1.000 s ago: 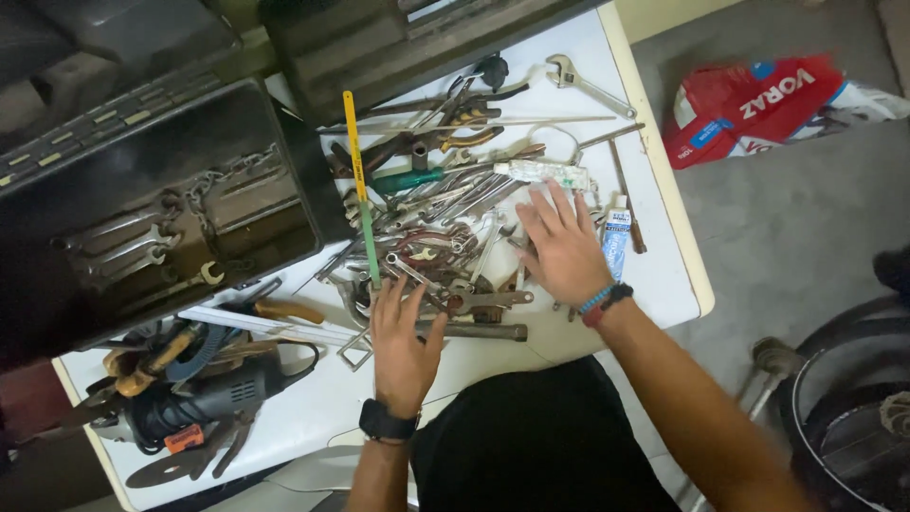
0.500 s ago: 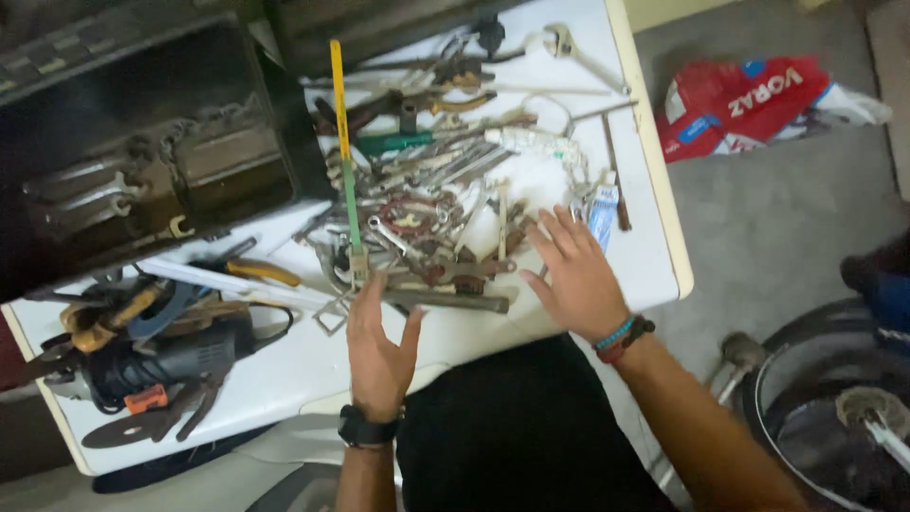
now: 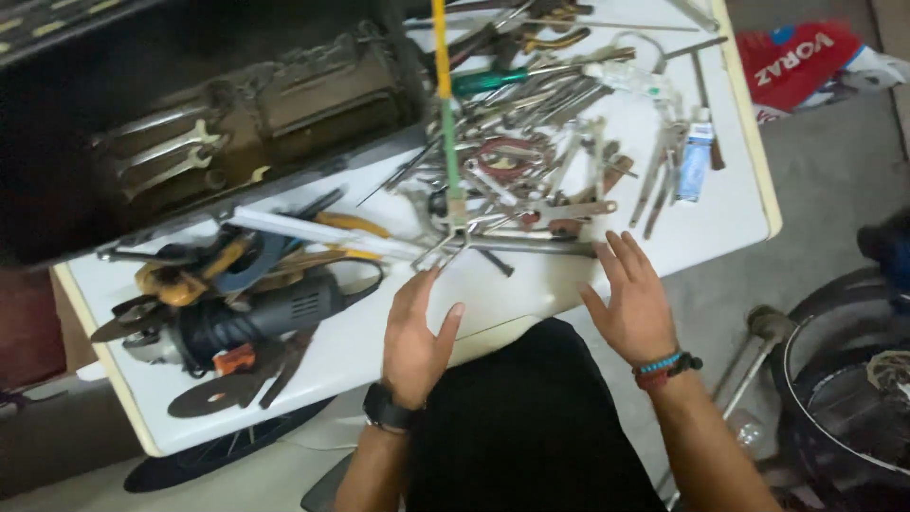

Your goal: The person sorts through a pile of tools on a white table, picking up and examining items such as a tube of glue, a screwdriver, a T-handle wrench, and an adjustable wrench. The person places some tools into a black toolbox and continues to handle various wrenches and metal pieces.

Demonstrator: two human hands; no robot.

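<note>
Both hands are held empty above the white table [image 3: 720, 213], fingers spread. The left hand [image 3: 417, 332] and right hand [image 3: 633, 301] are raised just short of a heap of wrenches [image 3: 531, 180], seemingly touching nothing. An angle grinder [image 3: 251, 318] lies left.

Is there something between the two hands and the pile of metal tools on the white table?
Nothing visible. Both the left hand and right hand hover open just short of the tool pile, with only bare white table between.
</note>
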